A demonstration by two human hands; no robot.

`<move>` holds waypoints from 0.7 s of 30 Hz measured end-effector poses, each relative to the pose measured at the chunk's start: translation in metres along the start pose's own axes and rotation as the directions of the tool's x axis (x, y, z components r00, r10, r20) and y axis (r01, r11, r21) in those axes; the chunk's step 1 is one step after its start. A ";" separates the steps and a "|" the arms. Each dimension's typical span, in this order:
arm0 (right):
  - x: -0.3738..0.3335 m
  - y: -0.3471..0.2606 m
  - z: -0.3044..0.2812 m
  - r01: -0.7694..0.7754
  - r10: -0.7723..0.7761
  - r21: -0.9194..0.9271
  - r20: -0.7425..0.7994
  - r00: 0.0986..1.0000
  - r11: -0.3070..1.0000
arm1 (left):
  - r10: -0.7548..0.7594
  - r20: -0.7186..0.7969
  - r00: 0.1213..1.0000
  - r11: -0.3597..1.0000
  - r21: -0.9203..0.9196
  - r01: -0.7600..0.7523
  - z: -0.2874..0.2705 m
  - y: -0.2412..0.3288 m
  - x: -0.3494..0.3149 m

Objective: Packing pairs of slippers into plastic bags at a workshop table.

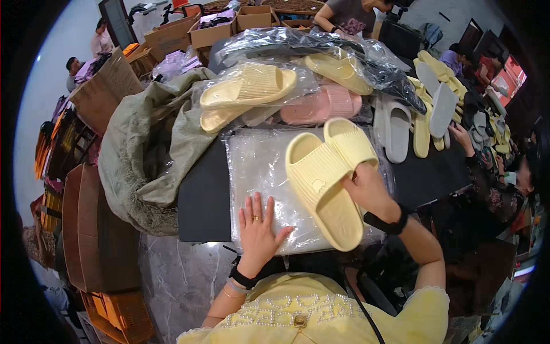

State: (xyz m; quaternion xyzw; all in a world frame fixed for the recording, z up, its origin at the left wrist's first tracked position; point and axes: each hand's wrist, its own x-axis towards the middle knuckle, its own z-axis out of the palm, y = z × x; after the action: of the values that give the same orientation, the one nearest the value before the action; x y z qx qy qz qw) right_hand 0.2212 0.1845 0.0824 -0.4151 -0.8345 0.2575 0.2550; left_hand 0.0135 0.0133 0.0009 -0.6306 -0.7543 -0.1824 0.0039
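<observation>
A pair of pale yellow slide slippers [338,221] is in my right hand [372,192], its fingers hooked into the strap of the right one. The slippers overlap, soles down, above a stack of clear plastic bags [258,178] on the dark table. My left hand [258,229] lies flat on the bags near their front edge, fingers spread, holding nothing. Just beyond the bags are yellow slippers in clear wrap [249,92] and pink slippers in clear wrap [323,105].
A grey-green sack [152,155] slumps at the table's left, beside a tall cardboard box [97,223]. Grey slippers [395,132] and more yellow ones [422,126] pile up at the right. Another person's hand [462,137] reaches toward that pile. A person [352,17] stands across the table.
</observation>
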 end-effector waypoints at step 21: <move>0.004 0.034 0.038 -0.115 0.150 -0.235 0.133 0.980 0.965 | 0.020 -0.192 0.981 0.970 -0.232 -0.065 -0.063 -0.047 0.154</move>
State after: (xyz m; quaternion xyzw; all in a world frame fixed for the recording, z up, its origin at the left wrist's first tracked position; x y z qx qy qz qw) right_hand 0.2137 0.1975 0.0340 -0.4760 -0.8454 0.2075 0.1250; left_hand -0.0764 0.1351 0.0833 -0.6225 -0.7097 -0.3299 0.0034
